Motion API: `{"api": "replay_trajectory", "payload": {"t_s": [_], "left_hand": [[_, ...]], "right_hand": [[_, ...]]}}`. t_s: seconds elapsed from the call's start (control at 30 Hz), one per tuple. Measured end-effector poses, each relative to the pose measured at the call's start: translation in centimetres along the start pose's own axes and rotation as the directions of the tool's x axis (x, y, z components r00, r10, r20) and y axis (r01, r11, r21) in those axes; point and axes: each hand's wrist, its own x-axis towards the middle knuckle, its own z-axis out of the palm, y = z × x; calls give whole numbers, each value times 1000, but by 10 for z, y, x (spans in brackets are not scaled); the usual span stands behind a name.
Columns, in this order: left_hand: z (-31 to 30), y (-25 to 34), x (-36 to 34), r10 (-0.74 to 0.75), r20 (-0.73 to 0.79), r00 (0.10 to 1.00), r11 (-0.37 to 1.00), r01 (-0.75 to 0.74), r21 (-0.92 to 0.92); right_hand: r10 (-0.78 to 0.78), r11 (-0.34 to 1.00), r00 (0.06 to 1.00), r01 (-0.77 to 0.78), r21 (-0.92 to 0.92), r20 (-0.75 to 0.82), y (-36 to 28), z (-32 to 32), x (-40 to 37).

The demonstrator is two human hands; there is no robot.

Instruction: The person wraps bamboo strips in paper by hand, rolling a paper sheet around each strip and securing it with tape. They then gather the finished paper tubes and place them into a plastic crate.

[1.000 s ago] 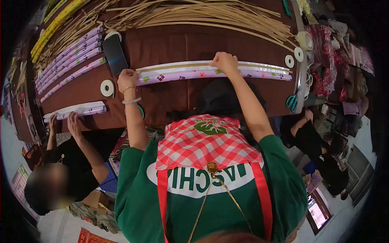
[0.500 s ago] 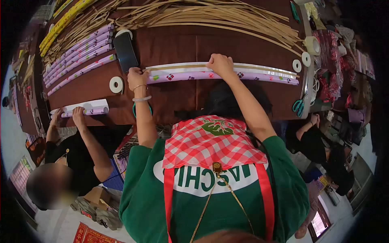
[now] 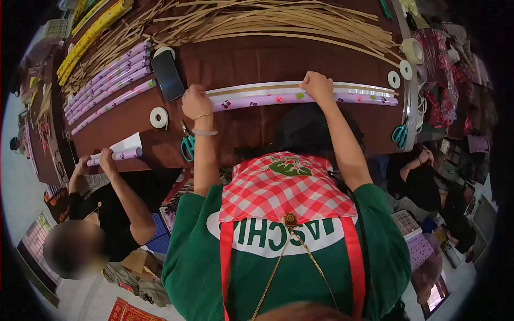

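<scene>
A long roll of purple patterned wrapping paper (image 3: 257, 101) lies across the brown-covered table, its white edge flap turned up at the far side. Along that flap runs a thin tan strip (image 3: 267, 87). My left hand (image 3: 197, 101) is closed at the roll's left end, with a bracelet and a bangle at the wrist. My right hand (image 3: 317, 86) makes a fist on the flap, right of the middle; what its fingertips pinch is hidden. Teal scissors (image 3: 187, 147) lie by my left wrist. Left of that hand are a dark phone (image 3: 167, 75) and a tape roll (image 3: 159, 117).
Finished purple rolls (image 3: 110, 85) and yellow rolls (image 3: 96, 40) lie at the left. Tan strips (image 3: 278, 24) spread along the back. More tape rolls (image 3: 406, 69) and scissors (image 3: 399, 136) are near the right edge. At left, a co-worker's hands (image 3: 108, 160) hold a shorter roll.
My right hand has slid right along the flap, still closed. My left hand has moved slightly right at the roll's end. The whole view has shifted a little.
</scene>
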Motion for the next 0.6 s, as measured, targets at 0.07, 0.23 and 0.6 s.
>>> {"api": "replay_trajectory", "payload": {"t_s": [0.07, 0.23, 0.6], "left_hand": [[3, 31, -6, 122, 46, 991, 973, -110, -202], [16, 96, -26, 229, 311, 923, 921, -102, -375], [13, 41, -3, 87, 365, 927, 959, 21, -282]], "right_hand": [[3, 1000, 1000, -3, -5, -3, -5, -5, -2], [59, 997, 998, -58, -59, 15, -5, 0, 1], [42, 999, 999, -42, 21, -12, 1, 8, 2]]}}
